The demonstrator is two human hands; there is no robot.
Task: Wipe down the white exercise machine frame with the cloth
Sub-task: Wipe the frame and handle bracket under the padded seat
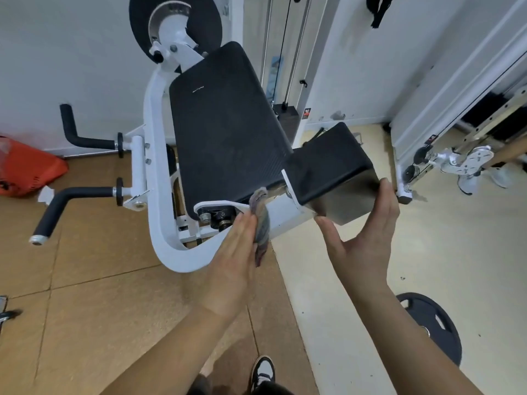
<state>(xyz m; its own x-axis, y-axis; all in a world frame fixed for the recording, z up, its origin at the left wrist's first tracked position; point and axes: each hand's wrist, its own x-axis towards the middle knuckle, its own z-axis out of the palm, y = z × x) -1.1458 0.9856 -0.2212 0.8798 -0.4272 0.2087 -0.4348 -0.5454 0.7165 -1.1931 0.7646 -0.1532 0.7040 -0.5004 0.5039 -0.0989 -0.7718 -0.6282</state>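
Cloth [261, 223]: bunched, long axis ran near-to-far, against the white frame [155, 195].
Left hand [236, 252]: flat, straight fingers pressed the cloth.
Right hand [368, 240]: spread, uncurled, touched the black pad [333, 166].

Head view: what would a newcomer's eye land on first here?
The big black back pad fills the centre, bordered on its left by the curved white frame. Just below, the left hand presses a greyish cloth against the frame, while the right hand braces the smaller black pad at right.
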